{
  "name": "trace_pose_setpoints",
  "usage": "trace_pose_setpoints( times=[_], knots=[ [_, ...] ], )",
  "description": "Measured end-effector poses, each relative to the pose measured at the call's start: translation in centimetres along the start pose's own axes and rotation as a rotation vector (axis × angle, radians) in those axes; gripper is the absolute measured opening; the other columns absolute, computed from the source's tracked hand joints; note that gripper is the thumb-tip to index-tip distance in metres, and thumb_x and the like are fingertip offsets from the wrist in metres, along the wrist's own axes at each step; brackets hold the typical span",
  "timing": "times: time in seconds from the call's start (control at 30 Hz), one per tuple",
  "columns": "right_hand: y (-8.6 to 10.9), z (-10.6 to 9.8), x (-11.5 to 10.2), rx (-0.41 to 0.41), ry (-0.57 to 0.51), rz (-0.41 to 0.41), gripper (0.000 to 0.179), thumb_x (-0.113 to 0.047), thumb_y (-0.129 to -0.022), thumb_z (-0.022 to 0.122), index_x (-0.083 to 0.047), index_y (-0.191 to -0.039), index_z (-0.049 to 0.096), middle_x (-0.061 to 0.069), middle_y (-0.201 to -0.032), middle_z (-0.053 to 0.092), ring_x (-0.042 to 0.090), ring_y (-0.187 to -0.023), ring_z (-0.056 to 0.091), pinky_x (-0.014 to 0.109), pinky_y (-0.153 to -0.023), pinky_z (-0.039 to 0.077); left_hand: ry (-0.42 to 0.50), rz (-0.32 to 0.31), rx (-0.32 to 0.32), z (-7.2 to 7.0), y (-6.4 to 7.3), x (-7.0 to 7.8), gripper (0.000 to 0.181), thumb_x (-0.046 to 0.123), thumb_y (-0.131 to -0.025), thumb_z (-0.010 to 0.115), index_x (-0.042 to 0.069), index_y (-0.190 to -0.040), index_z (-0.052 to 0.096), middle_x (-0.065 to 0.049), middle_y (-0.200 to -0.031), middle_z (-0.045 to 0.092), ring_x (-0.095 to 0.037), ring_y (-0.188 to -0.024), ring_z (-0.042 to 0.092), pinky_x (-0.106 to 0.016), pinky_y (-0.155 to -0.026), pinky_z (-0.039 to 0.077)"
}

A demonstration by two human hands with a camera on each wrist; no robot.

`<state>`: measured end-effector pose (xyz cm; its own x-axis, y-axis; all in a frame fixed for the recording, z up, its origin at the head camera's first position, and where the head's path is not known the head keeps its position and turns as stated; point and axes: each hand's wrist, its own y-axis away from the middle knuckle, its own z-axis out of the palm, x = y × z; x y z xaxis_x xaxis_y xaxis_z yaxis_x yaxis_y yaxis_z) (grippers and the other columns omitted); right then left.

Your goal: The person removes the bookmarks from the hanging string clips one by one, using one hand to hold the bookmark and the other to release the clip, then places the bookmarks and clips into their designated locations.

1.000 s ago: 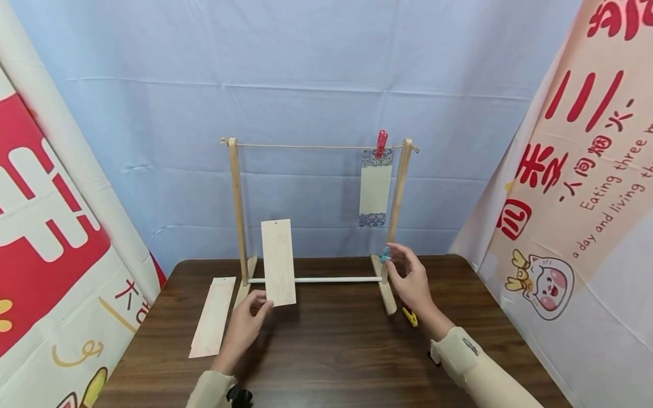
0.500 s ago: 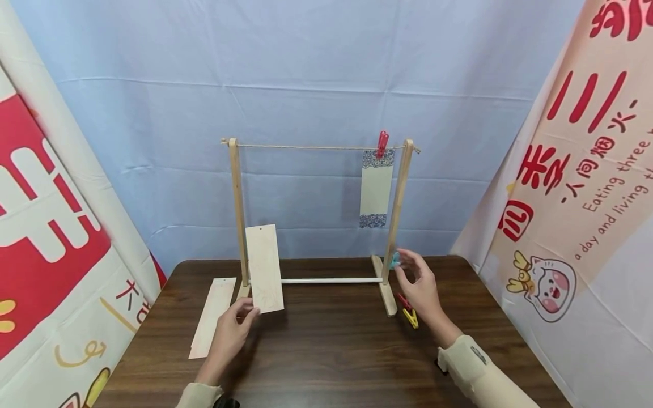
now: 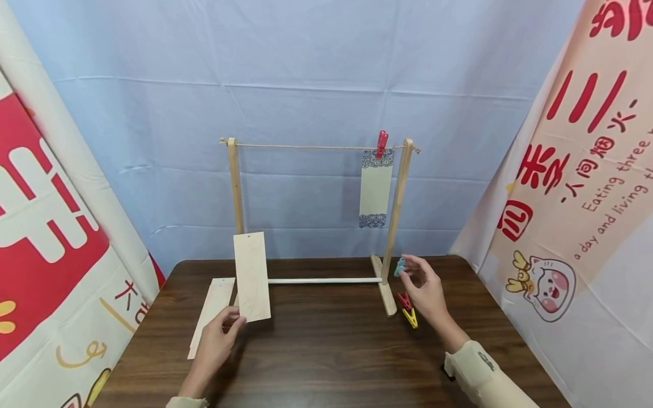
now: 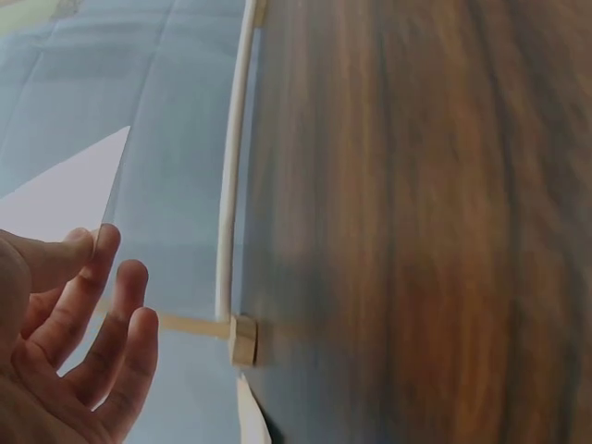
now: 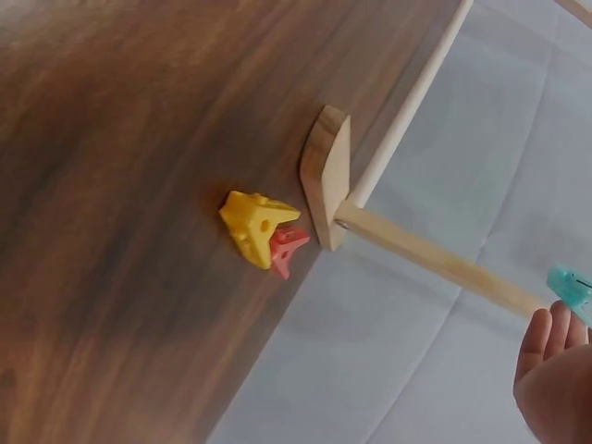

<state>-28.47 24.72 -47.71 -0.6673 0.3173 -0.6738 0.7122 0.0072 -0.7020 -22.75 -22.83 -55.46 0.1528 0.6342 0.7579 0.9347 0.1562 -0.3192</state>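
Between thumb and fingers, my left hand (image 3: 215, 343) pinches the lower left corner of a pale blank bookmark card (image 3: 252, 276) with a small hole at its top. The card is held upright in front of the rack's left post. In the left wrist view the thumb and index finger (image 4: 104, 242) grip the card's corner (image 4: 79, 190). My right hand (image 3: 425, 292) pinches a teal clothespin (image 3: 400, 266) just right of the rack's right post. Part of that clothespin (image 5: 570, 289) shows at the edge of the right wrist view.
A wooden rack (image 3: 395, 221) carries a string (image 3: 306, 147). A red clothespin (image 3: 382, 144) hangs a blue-patterned card (image 3: 376, 190) from it. Pale cards (image 3: 209, 314) lie at left on the brown table (image 3: 326, 351). Yellow (image 5: 250, 227) and red clothespins (image 5: 286, 248) lie by the rack's right foot.
My left hand has moved left and nearer with the card. The right hand has shifted right and slightly down with the teal clothespin, uncovering the red clothespin on the table.
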Motion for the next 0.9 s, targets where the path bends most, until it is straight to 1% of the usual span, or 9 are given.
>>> trace_pose_setpoints(
  times=[0.13,0.23,0.4,0.57,0.7,0.9],
  knots=[
    [0.3,-0.4,0.2,0.001,0.021,0.005,0.041,0.017,-0.086,0.067,0.012,-0.125,0.058,0.031,-0.104,0.064,0.039,-0.089,0.061,0.024,-0.077,0.053,-0.016,0.004,0.009,-0.5,0.2,-0.4,0.014,0.015,-0.093,0.073,0.013,-0.107,0.070,0.005,-0.089,0.074,-0.011,-0.082,0.067,-0.027,-0.074,0.054],
    [0.4,-0.6,0.3,-0.002,0.032,0.018,0.041,0.016,-0.086,0.068,0.013,-0.125,0.058,0.031,-0.104,0.065,0.040,-0.089,0.061,0.023,-0.076,0.053,-0.026,-0.002,0.002,-1.0,0.3,-0.8,0.013,0.015,-0.093,0.073,0.014,-0.106,0.070,0.005,-0.090,0.074,-0.012,-0.083,0.067,-0.027,-0.074,0.053],
    [0.7,-0.9,0.2,-0.019,0.057,0.056,0.040,0.013,-0.087,0.069,0.013,-0.126,0.058,0.031,-0.105,0.065,0.042,-0.090,0.062,0.024,-0.076,0.054,-0.046,-0.034,-0.016,-1.9,0.7,-1.3,0.012,0.016,-0.094,0.072,0.015,-0.106,0.070,0.003,-0.092,0.073,-0.016,-0.086,0.068,-0.029,-0.075,0.053],
    [1.2,-1.4,0.5,-0.014,0.080,0.070,0.041,0.012,-0.087,0.069,0.012,-0.127,0.058,0.031,-0.106,0.065,0.043,-0.091,0.062,0.023,-0.077,0.053,-0.079,-0.057,-0.026,-2.9,1.1,-1.9,0.015,0.018,-0.095,0.071,0.012,-0.110,0.069,0.000,-0.095,0.074,-0.019,-0.088,0.070,-0.030,-0.076,0.054],
    [1.5,-1.7,0.9,-0.004,0.089,0.089,0.040,0.012,-0.088,0.069,0.012,-0.126,0.058,0.031,-0.106,0.065,0.043,-0.091,0.062,0.021,-0.077,0.052,-0.084,-0.038,-0.008,-3.5,1.4,-2.3,0.017,0.015,-0.095,0.071,0.009,-0.111,0.069,0.000,-0.093,0.074,-0.017,-0.085,0.071,-0.029,-0.075,0.055],
    [1.6,-2.1,1.2,-0.025,0.099,0.111,0.040,0.010,-0.089,0.069,0.012,-0.127,0.058,0.031,-0.107,0.065,0.043,-0.092,0.062,0.020,-0.077,0.052,-0.089,-0.015,0.016,-4.3,1.6,-2.9,0.018,0.013,-0.094,0.072,0.007,-0.110,0.069,0.001,-0.090,0.074,-0.013,-0.077,0.070,-0.026,-0.071,0.054]
  ],
)
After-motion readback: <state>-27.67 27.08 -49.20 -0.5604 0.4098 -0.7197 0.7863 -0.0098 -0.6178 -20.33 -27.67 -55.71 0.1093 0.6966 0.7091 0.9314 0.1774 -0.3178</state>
